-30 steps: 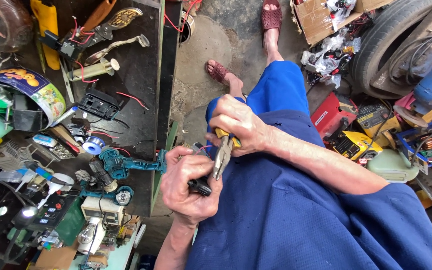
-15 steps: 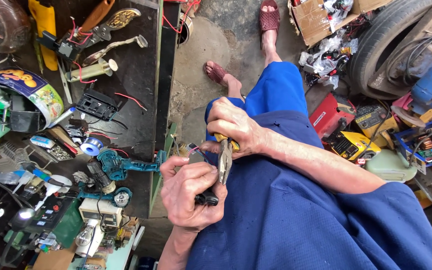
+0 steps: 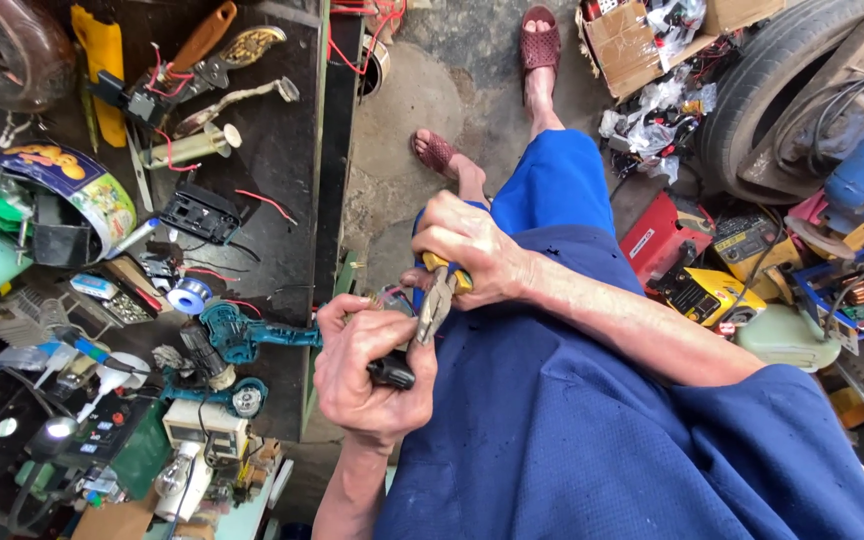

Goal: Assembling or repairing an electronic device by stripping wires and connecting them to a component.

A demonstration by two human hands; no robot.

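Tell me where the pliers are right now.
In the head view, the pliers are at centre frame, gripped by the right hand over the blue-clothed lap, their jaws pointing down at the small black part held in the left hand.

My dark, scuffed metal workbench [image 3: 282, 190] runs along my left, crowded with a round printed tin [image 3: 57, 185], a teal plastic drill housing [image 3: 242, 335], a small spool of solder wire [image 3: 190, 296] and loose red wires. Below me the floor is bare grey concrete [image 3: 452, 80], stained and dusty. A worn black rubber tyre [image 3: 762, 85] leans at the far right, near a torn cardboard box [image 3: 622, 35]. Daylight falls evenly over everything.
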